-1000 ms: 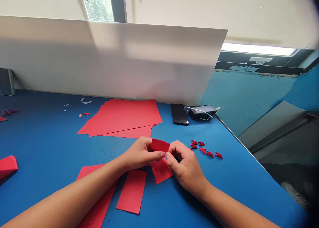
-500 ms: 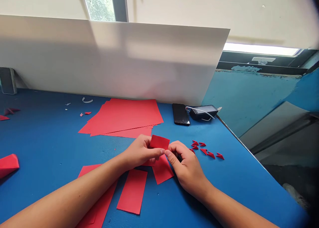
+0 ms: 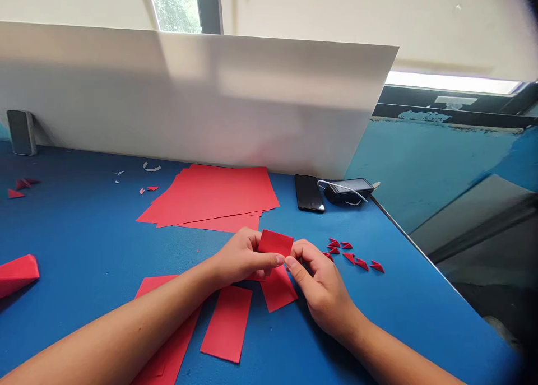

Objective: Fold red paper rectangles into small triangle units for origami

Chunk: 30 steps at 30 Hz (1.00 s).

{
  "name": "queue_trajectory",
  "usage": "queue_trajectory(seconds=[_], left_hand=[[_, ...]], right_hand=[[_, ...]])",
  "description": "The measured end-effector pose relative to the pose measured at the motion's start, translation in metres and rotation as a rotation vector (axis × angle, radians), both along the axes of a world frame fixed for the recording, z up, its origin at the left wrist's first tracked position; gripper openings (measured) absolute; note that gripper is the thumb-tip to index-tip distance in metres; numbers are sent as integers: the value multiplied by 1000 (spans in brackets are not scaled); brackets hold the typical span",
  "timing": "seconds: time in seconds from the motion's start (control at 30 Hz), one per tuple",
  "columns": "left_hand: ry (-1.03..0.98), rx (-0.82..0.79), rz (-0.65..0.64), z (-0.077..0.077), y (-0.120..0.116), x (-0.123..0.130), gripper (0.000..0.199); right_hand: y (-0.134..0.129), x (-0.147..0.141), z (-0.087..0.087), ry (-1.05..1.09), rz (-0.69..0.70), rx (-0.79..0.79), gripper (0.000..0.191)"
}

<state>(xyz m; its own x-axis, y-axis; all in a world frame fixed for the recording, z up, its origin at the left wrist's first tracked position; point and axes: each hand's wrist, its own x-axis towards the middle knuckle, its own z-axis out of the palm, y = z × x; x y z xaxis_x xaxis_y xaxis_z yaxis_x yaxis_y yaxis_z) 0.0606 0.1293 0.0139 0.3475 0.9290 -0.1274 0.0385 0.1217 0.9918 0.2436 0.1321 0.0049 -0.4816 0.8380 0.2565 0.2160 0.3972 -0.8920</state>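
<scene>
Both my hands meet over the blue table, pinching a folded piece of red paper between their fingers and thumbs. My left hand holds it from the left, and my right hand grips it from the right. Below my fingers, a red paper flap lies on the table; I cannot tell if it is part of the held piece. Two long red paper strips lie under and beside my left forearm. A stack of red paper sheets lies beyond my hands.
Several small folded red paper triangles lie to the right on the blue table. Behind them are a black smartphone and a cabled power bank. A white board stands along the back. The table's right edge drops away.
My left thumb has slid right along the red paper toward my right hand. The whole view has shifted slightly, so the table items sit further right.
</scene>
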Motion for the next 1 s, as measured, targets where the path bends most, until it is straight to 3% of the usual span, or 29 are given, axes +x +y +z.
queue_trajectory(seconds=[0.3,0.73,1.0], left_hand=[[-55,37,58,-8,5,-9,27],[-162,14,62,-16,7,-11,20],[-187,18,66,-18,7,-10,19]], right_hand=[[6,2,-5,45,-65,-80,25],[8,2,-9,121,-168,-33,24],[8,0,-3,91,-110,-100,28]])
